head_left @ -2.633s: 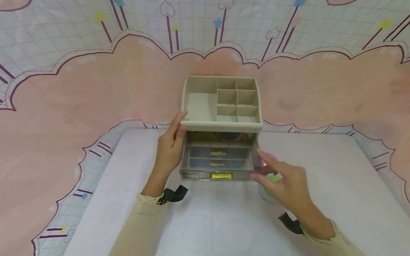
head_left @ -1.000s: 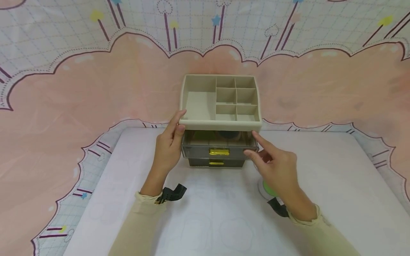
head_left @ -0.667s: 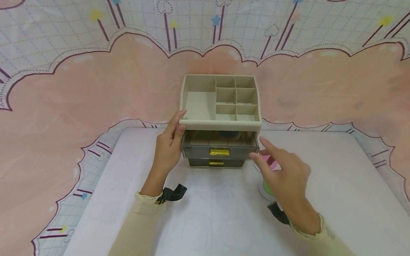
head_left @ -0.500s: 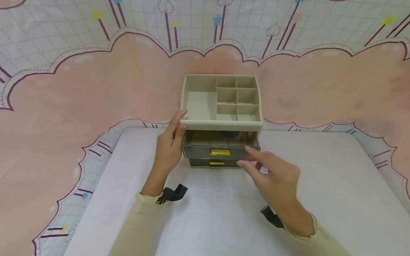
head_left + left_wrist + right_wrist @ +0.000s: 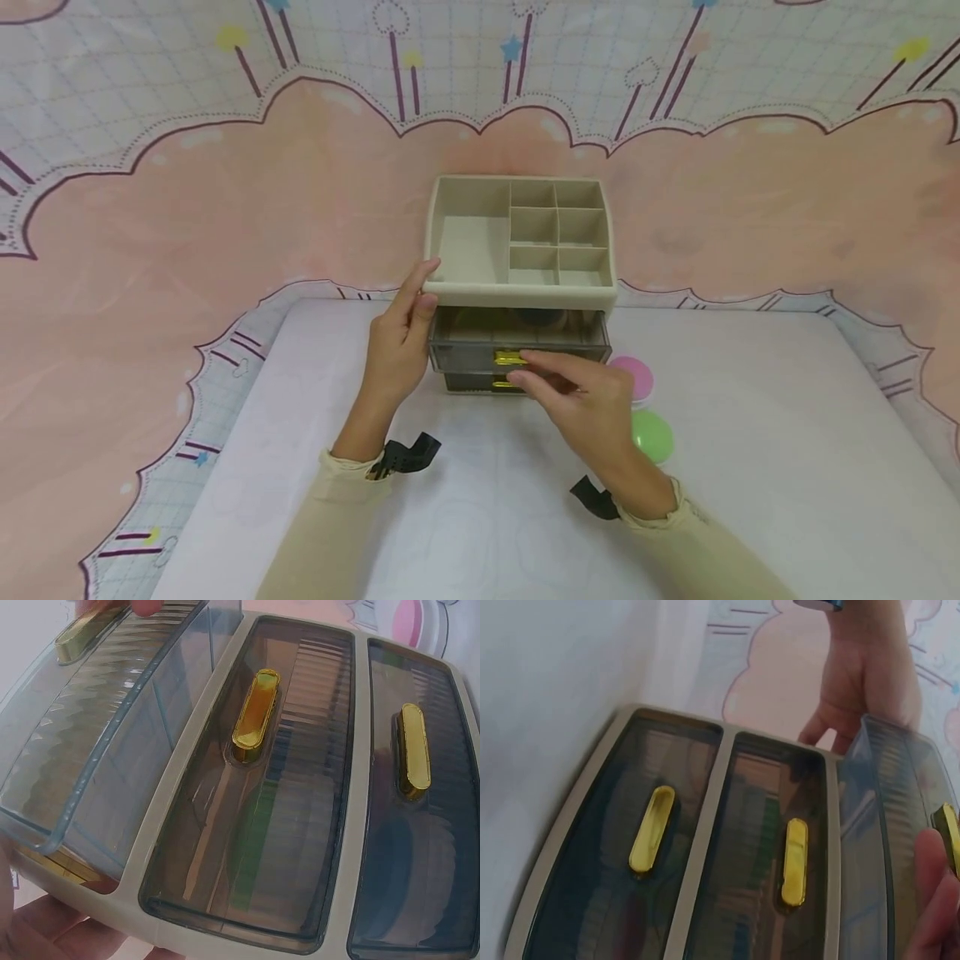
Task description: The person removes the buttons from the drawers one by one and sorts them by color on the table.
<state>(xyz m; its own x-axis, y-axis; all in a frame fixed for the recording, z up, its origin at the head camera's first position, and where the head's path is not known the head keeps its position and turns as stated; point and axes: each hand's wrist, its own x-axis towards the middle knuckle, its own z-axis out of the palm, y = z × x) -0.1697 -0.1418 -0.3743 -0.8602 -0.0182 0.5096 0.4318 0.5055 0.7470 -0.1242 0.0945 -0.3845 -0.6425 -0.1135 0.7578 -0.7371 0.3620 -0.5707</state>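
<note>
A cream desktop drawer organizer [image 5: 517,297] stands at the back of the table, its top divided into compartments. My left hand [image 5: 397,354] grips its left side, thumb at the front corner and forefinger on the upper edge. The smoky clear top drawer [image 5: 465,358] is partly pulled out. My right hand [image 5: 585,396] pinches its gold handle [image 5: 508,357] between thumb and forefinger; the thumb lies on the lower side. In the left wrist view the middle drawer [image 5: 300,825] and bottom drawer [image 5: 416,862] are closed, with gold handles.
A pink round lid [image 5: 632,377] and a green round lid [image 5: 652,435] lie right of the organizer, partly behind my right hand. The white tabletop [image 5: 450,517] meets a patterned pink backdrop [image 5: 337,192] behind the organizer.
The top drawer, far out at first, was pushed partway in. My right hand then left its right corner and moved left to its gold handle. My left hand stays on the organizer.
</note>
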